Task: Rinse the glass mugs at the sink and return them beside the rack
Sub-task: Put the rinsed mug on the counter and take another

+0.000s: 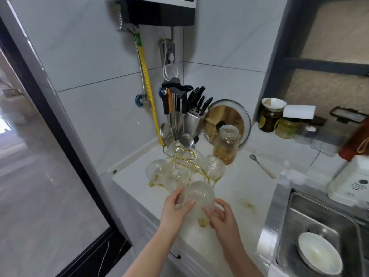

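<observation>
A round textured glass mug (198, 193) is held just in front of the gold wire rack (184, 166), above the white counter (239, 186). My left hand (175, 206) grips its left side, thumb across the front. My right hand (220, 215) cups its lower right side. Several more glass mugs (156, 169) hang on the rack, one at its right (214, 166). The steel sink (319, 226) lies at the lower right.
A white bowl (318, 253) sits in the sink. Behind the rack stand a glass jar (226, 145), a knife block (194, 121), hanging utensils and a pot lid (227, 120). A spoon (262, 165) lies on the counter. Jars and a white bottle (351, 180) crowd the right.
</observation>
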Motion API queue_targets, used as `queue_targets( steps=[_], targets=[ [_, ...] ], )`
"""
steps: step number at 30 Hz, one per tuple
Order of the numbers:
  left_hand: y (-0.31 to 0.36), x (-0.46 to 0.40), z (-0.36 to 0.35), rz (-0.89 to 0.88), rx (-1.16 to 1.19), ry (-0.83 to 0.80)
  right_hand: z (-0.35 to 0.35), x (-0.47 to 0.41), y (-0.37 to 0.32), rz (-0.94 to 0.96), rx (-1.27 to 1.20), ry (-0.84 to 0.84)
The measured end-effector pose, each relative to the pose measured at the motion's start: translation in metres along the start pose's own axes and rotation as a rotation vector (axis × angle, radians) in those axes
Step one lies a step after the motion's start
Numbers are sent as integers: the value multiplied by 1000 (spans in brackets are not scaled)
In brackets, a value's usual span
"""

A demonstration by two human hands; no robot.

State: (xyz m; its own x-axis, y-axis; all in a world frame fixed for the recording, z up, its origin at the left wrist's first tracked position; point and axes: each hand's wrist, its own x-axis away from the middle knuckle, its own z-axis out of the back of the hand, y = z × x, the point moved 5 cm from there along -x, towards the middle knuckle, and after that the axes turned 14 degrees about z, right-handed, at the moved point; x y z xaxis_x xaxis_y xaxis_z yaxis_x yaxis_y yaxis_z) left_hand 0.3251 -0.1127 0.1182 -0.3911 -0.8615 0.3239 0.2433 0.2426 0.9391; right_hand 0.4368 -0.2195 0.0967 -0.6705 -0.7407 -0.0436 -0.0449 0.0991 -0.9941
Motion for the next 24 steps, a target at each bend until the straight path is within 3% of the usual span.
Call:
queue_targets(
  steps=[10, 17, 24],
  targets=[
    [-9, -77, 7, 43, -245, 100, -17, -63, 49, -174, 23, -9],
    [-19, -103, -10, 4, -375, 145, -4, -103, 74, -201, 60, -27],
    [-36, -108, -12, 104, -442, 203, -1, -112, 89, -206, 167, -79]
  ],
)
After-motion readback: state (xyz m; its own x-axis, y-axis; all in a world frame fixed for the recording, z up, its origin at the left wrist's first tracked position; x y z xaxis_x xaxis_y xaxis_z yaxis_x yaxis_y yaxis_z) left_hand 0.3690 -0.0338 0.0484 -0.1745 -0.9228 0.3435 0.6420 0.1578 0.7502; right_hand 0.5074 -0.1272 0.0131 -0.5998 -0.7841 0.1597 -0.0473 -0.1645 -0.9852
